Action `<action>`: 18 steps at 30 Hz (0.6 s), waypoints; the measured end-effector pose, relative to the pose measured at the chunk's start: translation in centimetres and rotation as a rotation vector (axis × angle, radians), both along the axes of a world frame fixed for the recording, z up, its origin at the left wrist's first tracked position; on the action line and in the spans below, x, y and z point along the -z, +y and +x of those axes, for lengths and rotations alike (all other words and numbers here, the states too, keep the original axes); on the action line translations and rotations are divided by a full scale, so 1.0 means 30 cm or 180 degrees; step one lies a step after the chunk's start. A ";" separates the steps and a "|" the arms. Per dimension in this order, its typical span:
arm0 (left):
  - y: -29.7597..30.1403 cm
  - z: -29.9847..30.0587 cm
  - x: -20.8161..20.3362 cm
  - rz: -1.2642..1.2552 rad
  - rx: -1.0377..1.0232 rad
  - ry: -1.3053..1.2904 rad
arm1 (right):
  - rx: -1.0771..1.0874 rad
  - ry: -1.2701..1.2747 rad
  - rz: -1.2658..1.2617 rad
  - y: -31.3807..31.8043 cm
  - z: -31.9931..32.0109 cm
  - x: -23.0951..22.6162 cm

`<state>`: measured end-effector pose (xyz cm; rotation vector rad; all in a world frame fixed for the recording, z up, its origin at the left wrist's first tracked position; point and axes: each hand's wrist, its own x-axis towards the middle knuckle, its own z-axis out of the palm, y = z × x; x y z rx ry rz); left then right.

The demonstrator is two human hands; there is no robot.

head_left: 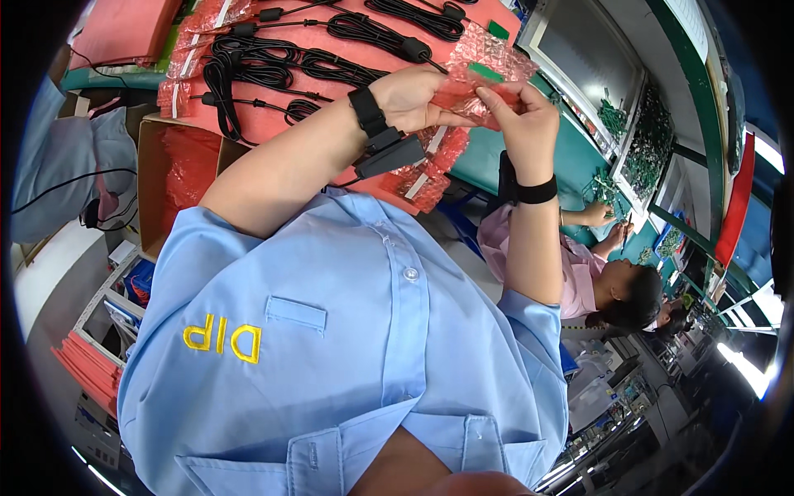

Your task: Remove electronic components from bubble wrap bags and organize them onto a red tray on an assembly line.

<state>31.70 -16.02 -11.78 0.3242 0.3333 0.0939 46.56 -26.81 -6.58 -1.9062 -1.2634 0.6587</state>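
Red film forms the bag (463, 101) we see at the upper middle of the frame, raised above the pink mat (269, 130) and held between two hands. The left hand (407, 95) grips its left side, fingers stretched along it; the right hand (531, 124) clamps the other side under its thumb, probably to keep the limp film spread. A green piece (485, 73) shows at its far edge; whether inside or behind, we cannot tell. Farther out, black cables (263, 59) lie coiled across the upper left, likely bundled against tangling, with more bubble bags (175, 97) beside them. At the left, a carton (150, 186) stands open, its walls containing loose red plastic (186, 161). At the right, a co-worker (581, 273) in pink has hands near green parts (602, 188).
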 end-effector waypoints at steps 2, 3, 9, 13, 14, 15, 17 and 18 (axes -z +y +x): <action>-0.012 -0.008 -0.030 -0.0218 -0.0095 -0.0106 | 0.0337 0.0581 -0.0218 -0.013 0.025 0.051; -0.017 -0.016 -0.040 -0.0445 -0.0205 -0.0203 | 0.0490 0.0876 -0.0332 -0.010 0.028 0.058; -0.020 -0.019 -0.039 0.0400 -0.0096 0.0369 | 0.0578 0.0352 -0.0132 0.022 0.043 0.081; -0.023 -0.027 -0.022 0.0532 0.0006 0.0385 | 0.0349 0.0536 0.0293 0.038 0.060 0.099; -0.021 -0.026 -0.016 0.0514 -0.0031 0.0423 | -0.0064 0.1052 0.0184 0.041 0.064 0.094; -0.018 -0.024 -0.010 0.0496 -0.0066 0.0462 | -0.0477 0.1567 0.0073 0.043 0.067 0.091; -0.011 -0.020 -0.004 0.0474 -0.0099 0.0499 | -0.0616 0.1018 0.0192 0.030 0.066 0.080; -0.007 -0.020 -0.001 0.0359 -0.0082 0.0415 | -0.0750 0.0473 0.0322 0.018 0.060 0.073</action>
